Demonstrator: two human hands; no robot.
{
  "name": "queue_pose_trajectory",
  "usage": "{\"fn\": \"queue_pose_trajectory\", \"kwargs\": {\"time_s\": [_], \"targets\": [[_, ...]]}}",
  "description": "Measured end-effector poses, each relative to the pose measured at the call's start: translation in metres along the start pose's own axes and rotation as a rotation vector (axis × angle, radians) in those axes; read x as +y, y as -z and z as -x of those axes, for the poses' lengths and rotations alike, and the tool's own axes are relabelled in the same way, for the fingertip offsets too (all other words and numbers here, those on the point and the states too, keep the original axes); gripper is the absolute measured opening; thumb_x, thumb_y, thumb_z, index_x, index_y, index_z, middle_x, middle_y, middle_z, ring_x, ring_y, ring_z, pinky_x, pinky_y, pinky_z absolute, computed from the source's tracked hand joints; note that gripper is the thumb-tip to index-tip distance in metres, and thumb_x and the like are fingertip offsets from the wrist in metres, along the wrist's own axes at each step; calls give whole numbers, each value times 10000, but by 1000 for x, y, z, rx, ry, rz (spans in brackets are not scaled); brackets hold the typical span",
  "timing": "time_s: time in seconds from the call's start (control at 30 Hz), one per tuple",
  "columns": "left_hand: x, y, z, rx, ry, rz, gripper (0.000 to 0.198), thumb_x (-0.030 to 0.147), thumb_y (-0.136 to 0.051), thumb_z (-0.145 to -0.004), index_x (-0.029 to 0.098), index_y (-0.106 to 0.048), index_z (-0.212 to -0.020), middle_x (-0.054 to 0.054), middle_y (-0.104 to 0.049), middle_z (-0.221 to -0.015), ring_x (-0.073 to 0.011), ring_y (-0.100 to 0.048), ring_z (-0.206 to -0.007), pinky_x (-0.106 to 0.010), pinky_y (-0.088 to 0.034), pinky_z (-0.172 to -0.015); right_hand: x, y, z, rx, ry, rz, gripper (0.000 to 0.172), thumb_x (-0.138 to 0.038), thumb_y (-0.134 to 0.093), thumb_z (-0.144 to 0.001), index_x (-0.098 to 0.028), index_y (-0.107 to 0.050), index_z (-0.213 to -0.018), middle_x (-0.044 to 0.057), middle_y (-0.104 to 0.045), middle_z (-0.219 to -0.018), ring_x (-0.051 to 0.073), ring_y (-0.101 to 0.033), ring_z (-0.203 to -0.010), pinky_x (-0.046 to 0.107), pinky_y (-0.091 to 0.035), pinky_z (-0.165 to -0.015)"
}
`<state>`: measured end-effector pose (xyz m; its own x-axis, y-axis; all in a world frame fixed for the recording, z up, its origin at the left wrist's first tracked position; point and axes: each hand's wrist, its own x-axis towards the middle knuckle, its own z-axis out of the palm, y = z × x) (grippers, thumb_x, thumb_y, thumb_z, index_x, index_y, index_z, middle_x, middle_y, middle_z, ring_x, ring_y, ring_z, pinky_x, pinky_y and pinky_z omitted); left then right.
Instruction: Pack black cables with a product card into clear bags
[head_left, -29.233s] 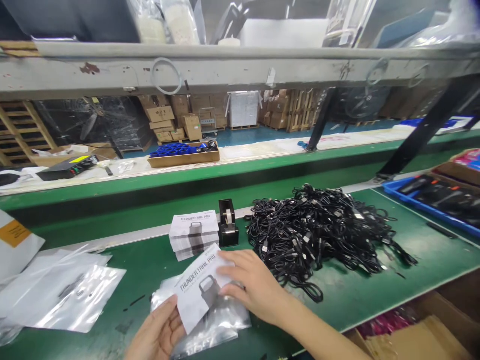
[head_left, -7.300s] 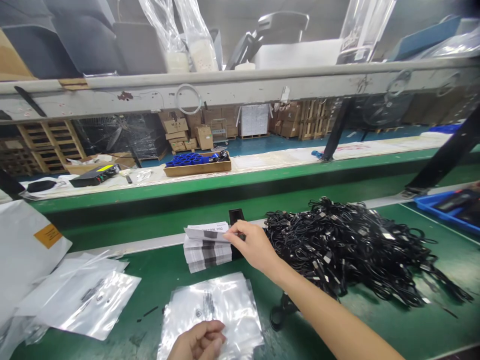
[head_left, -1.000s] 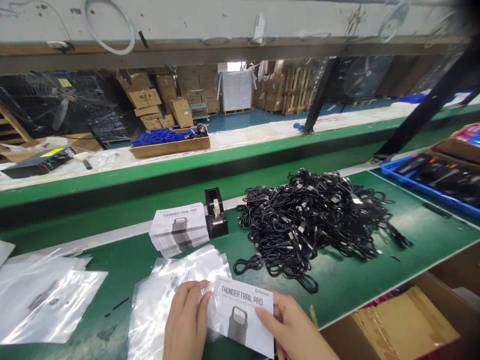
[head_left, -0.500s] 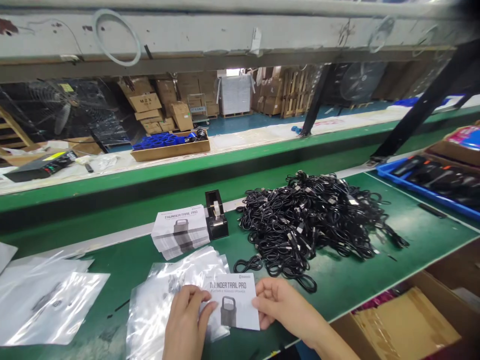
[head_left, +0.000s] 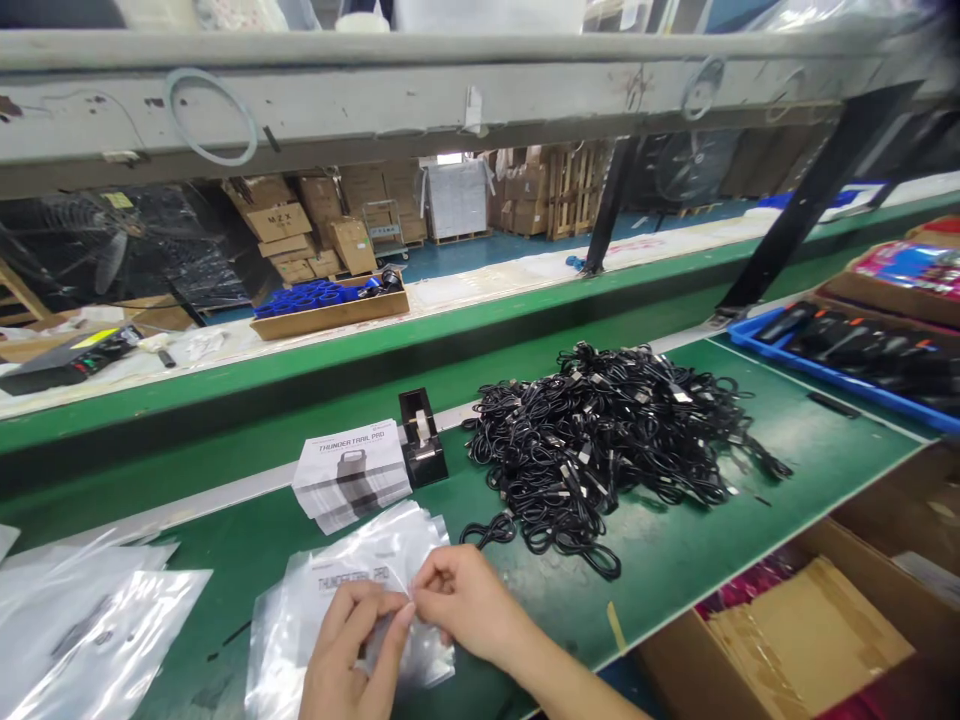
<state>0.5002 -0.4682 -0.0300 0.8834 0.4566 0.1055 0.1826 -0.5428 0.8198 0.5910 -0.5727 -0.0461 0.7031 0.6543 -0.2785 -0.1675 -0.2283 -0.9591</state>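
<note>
Both hands meet over a pile of clear plastic bags [head_left: 285,610] on the green tabletop. My left hand [head_left: 360,640] is closed, thumb and forefinger pinching what looks like the top bag's edge. Fingertip to fingertip with it, my right hand [head_left: 465,600] pinches the same spot. "THUNDER TRAIL" lettering on a leaflet [head_left: 352,580] shows hazily through the plastic beside my left hand; my fingers hide the rest. Behind the bags stands a stack of printed leaflets [head_left: 351,470], touching or close to a black tape dispenser [head_left: 424,440].
A large heap of black USB cables [head_left: 600,450] lies to the right. Farther right is a blue tray [head_left: 840,365] of black items. More plastic bags [head_left: 150,620] lie at left. An open carton [head_left: 810,630] stands below the table's front edge. A raised ledge [head_left: 480,280] runs behind.
The leaflet in my right hand is no longer seen there. My right hand has moved left to meet my left hand at the bag. The view has tilted up slightly.
</note>
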Motion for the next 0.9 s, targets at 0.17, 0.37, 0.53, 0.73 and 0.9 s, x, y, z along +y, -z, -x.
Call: {"fn": "queue_pose_trajectory", "kwargs": {"time_s": [0.17,0.37,0.53,0.73,0.9], "targets": [[-4,1,-4,-30,-57,-41,188,407,-509,-765,247,-591,-709,-1,-499,-781,-164,-482,-679,-283,-380,-634,-13,-3,2,125,211,631,58,-194,-596,-717,-198,-638,-756,12,-630,-741,147,-561,-695,240,-401,-617],[-18,-7,-5,-25,-74,-235,205,410,-460,-792,252,-579,-737,-11,-548,-780,-207,-504,-770,-330,-374,-699,-19,52,15,396,97,1333,196,-34,-524,-748,-117,-620,-897,144,-569,-893,273,-521,-864,376,-444,-686],[-22,-14,-5,-19,-127,-296,193,383,-464,-791,247,-590,-737,-16,-558,-762,-221,-509,-778,-357,-378,-726,-20,61,25,327,248,925,24,-175,-568,-774,-177,-564,-750,34,-590,-810,183,-536,-795,281,-424,-689],[-16,-9,-8,-75,27,-132,201,412,-469,-782,242,-564,-733,-1,-557,-793,-192,-524,-782,-326,-406,-707,-6,39,21,16,140,347,73,-253,-544,-769,-183,-561,-763,-38,-594,-688,59,-512,-429,168,-353,-445],[-13,-6,-8,-8,98,77,214,436,-517,-756,227,-558,-752,3,-536,-782,-169,-531,-750,-300,-418,-711,1,38,16,7,118,328,162,-311,-595,-714,-155,-637,-706,6,-580,-756,65,-525,-435,185,-390,-458]]}}
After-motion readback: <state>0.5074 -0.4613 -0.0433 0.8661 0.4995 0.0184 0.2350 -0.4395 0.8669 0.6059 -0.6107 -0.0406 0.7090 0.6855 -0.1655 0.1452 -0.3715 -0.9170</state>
